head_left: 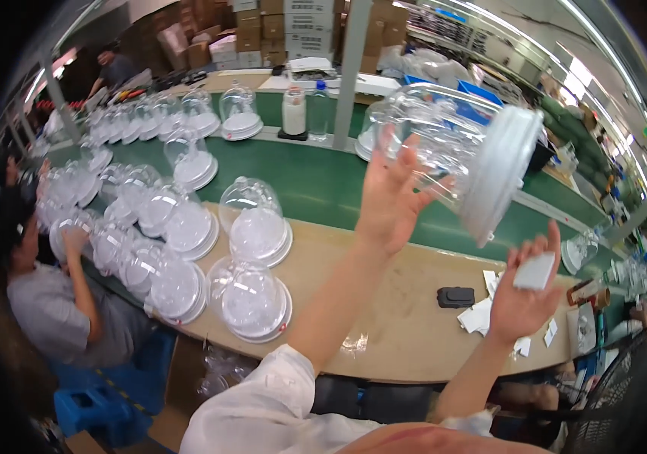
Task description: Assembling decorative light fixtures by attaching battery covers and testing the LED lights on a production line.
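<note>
My left hand [395, 189] grips a clear plastic dome [437, 113] by its side, with the fingers spread round it. The dome is raised above the table and lies tilted sideways. Its white round base [501, 170] faces right. Below that base is my right hand [524, 303], apart from it, with a small white card [535, 271] held against the fingers. More white cards [478, 316] lie scattered on the tan tabletop [384, 325] near my right wrist. Beside them sits a small black box-shaped object [455, 297].
Many similar domes on white bases [251, 299] crowd the table's left side. Beyond runs a green belt [301, 181] with more domes, a white bottle [294, 112] and a clear blue-capped bottle [320, 110]. A grey post [350, 76] rises there. At left a co-worker [66, 295] touches a dome.
</note>
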Tool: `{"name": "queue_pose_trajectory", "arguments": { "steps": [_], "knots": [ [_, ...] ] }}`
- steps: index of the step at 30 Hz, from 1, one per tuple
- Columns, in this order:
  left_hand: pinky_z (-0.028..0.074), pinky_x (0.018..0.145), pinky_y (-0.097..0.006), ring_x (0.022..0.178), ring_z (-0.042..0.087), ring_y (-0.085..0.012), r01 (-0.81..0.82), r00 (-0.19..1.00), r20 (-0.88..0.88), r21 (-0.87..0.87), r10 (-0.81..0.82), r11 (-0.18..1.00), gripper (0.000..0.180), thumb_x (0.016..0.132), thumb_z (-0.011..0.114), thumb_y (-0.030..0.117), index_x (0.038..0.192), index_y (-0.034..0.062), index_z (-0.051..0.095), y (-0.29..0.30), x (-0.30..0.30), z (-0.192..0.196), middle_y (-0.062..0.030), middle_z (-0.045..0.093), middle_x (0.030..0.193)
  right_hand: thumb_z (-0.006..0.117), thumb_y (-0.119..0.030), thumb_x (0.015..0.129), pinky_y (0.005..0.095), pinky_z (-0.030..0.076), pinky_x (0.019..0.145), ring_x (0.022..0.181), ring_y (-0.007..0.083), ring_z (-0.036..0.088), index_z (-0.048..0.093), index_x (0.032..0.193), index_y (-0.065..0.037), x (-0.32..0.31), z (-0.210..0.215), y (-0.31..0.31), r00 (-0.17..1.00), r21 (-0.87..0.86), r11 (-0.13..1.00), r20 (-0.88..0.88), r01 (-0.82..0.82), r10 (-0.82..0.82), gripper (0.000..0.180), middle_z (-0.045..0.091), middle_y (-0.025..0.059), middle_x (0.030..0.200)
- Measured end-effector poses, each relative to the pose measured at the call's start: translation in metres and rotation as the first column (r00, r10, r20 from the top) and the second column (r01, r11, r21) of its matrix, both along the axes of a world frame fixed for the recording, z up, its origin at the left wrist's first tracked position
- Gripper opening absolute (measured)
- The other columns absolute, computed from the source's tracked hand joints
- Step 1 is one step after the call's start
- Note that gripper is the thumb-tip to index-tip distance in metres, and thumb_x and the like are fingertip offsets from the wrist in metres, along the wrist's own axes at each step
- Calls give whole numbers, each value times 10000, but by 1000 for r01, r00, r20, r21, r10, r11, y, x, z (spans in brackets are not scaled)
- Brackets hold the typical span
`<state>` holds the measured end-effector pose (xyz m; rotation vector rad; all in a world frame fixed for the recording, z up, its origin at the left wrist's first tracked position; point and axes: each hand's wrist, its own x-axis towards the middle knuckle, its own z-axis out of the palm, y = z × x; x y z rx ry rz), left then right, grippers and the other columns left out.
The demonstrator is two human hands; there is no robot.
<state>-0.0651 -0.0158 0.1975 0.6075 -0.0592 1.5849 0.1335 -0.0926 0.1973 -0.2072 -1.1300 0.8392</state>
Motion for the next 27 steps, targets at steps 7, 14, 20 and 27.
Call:
{"name": "queue_pose_trajectory", "arguments": {
  "steps": [7, 14, 20, 27],
  "knots": [
    [375, 1079, -462, 1321, 426, -279, -83, 986, -141, 27, 86, 996, 813, 866, 623, 552, 1460, 100, 301, 5, -36, 6, -104, 394, 1468, 607, -126, 938, 240, 373, 652, 804, 99, 413, 449, 1363, 65, -13, 24, 35, 970, 92, 966, -2, 242, -242, 493, 473, 20, 998],
    [410, 1062, -469, 1266, 489, -323, 91, 994, -66, 133, -82, 987, 664, 956, 479, 503, 1435, 54, 380, 24, -47, -9, -143, 466, 1419, 623, -132, 944, 213, 386, 473, 675, 89, 507, 588, 1231, 7, -16, 9, 42, 866, -42, 870, -83, 492, -493, 321, 596, 62, 924],
    [411, 1062, -469, 1273, 481, -326, -5, 980, -198, 67, 18, 998, 700, 955, 464, 526, 1453, 51, 338, 25, -20, -10, -145, 449, 1428, 622, -140, 947, 188, 393, 435, 612, 46, 531, 602, 1215, -5, 7, -2, 48, 888, -92, 884, -2, 458, -460, 301, 661, 62, 963],
    [463, 989, -493, 1273, 461, -317, -221, 838, -499, 63, 222, 973, 849, 904, 567, 550, 1479, 38, 209, 27, -6, -18, -160, 359, 1449, 555, 5, 924, 204, 435, 439, 618, 76, 561, 481, 1346, 4, 15, 25, 29, 955, -83, 951, 48, 297, -294, 428, 610, 95, 1041]
  ]
}}
